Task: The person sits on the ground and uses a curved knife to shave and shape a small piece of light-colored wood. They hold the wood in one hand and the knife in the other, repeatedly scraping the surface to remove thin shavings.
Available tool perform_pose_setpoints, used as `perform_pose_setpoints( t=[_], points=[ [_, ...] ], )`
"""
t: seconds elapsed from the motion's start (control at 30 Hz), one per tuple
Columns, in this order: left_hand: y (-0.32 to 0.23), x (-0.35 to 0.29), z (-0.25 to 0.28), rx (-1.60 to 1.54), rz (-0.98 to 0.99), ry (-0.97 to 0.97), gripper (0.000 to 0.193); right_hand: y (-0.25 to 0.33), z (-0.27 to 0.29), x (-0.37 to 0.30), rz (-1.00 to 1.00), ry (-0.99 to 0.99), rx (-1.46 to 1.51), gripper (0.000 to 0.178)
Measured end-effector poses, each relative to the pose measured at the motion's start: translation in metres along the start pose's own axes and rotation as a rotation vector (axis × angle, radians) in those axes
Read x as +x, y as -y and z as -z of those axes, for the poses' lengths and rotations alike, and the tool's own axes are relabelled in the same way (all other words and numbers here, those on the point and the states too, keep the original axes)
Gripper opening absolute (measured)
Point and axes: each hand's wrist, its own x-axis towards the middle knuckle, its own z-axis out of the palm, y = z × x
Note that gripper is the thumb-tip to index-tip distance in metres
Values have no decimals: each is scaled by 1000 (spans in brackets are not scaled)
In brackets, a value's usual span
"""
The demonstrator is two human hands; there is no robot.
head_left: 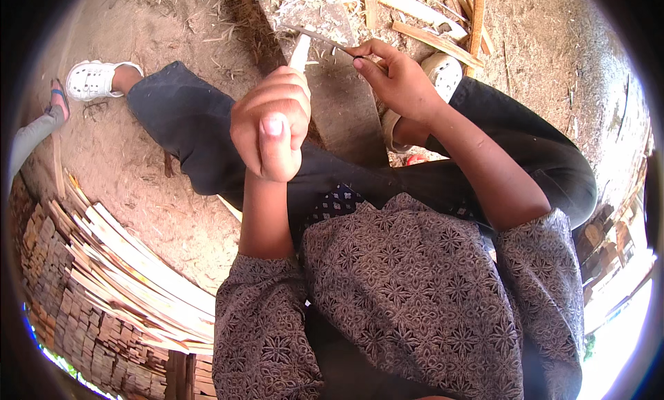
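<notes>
My left hand [272, 123] is wrapped round a pale piece of wood [299, 52], whose whittled-looking end sticks out past the fist. The rest of that piece is hidden in the palm. In my right hand [404, 85] is a knife [324, 39], its thin dark blade pointing left and lying across the far end of the wood. Most of the knife's handle is covered by the fingers. Below both hands runs a wooden plank [346, 116] between my legs, with light wood shavings [321, 12] heaped on its far part.
Cut wood strips [429, 43] lie on the ground at the far right, near my shoe [443, 75]. Long slats [138, 261] and stacked small blocks [90, 324] fill the near left. Another person's foot [59, 99] shows at the left edge.
</notes>
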Motion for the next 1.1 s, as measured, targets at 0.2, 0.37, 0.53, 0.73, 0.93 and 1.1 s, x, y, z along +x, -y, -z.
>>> perform_pose_setpoints(
  t=[0.2, 0.37, 0.53, 0.73, 0.93, 1.1],
  points=[
    [1, 5, 5, -98, 25, -26, 56, -10, -6, 2, 200, -4, 59, 27],
    [3, 12, 9, -80, 26, -4, 57, 4, 0, -2, 114, 27, 23, 27],
    [4, 11, 7, -100, 20, -10, 57, -17, 5, 24, -26, -23, 5, 26],
    [8, 6, 6, -182, 38, -82, 47, -1, -7, 4, 150, 15, 138, 27],
    [7, 6, 3, -232, 39, -104, 44, 3, -10, -5, 182, 40, 159, 27],
    [9, 6, 2, -228, 29, -111, 43, -32, 3, 28, -23, 49, 43, 34]
  ],
)
